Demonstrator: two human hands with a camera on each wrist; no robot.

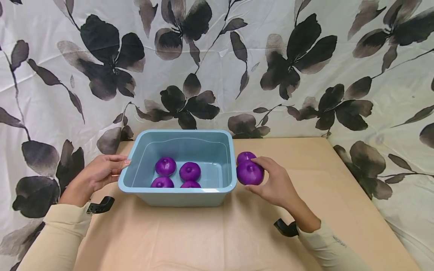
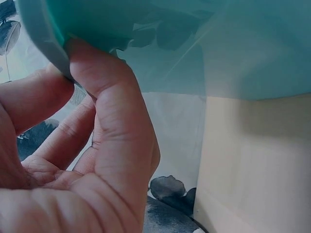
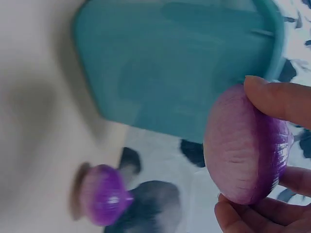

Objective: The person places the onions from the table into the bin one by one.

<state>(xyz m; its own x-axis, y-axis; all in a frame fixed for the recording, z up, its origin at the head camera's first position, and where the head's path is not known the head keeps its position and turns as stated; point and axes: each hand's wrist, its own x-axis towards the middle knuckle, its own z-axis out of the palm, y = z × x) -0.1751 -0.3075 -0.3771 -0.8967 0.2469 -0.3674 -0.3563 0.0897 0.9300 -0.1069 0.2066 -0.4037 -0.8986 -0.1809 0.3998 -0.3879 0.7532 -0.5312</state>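
A light blue plastic tub stands on the table, and several purple onions lie inside it, the front ones partly hidden by its near rim. My left hand pinches the tub's left rim between thumb and fingers; the left wrist view shows this grip close up. Just off the tub's right side, my right hand grips a purple onion between thumb and fingers. In the right wrist view this onion shows a paler, wrinkled underside. Behind it, another onion rests on the table, partly covered in the head view.
The table has a tan covering. A white cloth with dark flowers hangs behind it and along both sides. Black straps sit on both wrists, below cream sleeves.
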